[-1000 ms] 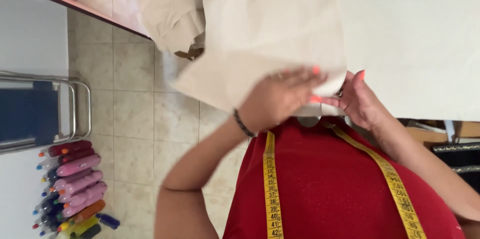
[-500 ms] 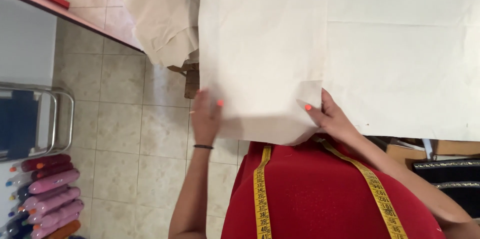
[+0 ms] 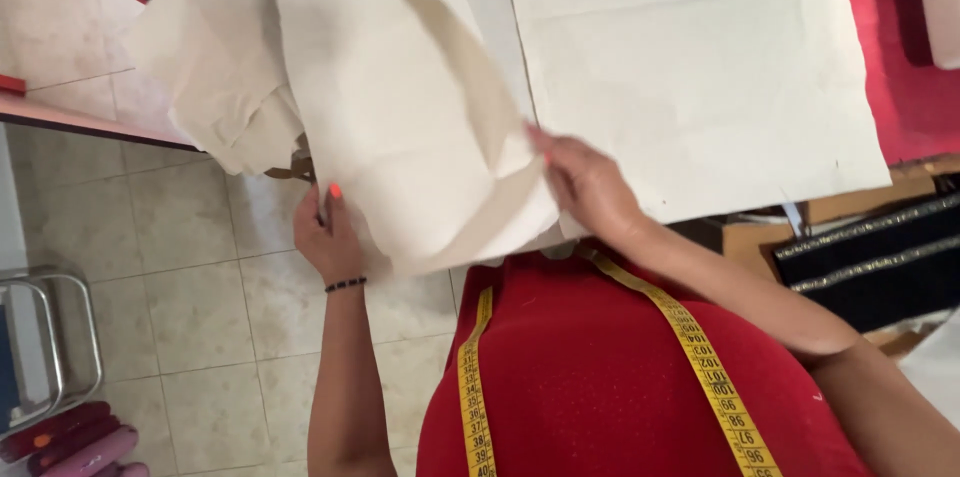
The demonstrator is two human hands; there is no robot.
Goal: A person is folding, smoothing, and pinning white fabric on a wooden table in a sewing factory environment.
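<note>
The left hand [image 3: 328,237] is closed on the lower left edge of a big cream cloth piece [image 3: 400,127] that hangs over the near edge of the bench [image 3: 905,87]. The right hand [image 3: 585,182] pinches a folded strip of the same cloth. A yellow measuring tape [image 3: 700,357] hangs over the red shirt [image 3: 590,377].

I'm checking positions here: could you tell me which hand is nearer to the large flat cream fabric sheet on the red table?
Right. The right hand rests at the large flat cream fabric sheet's near-left edge; the left hand grips the folded cream cloth piece, off to its left.
</note>
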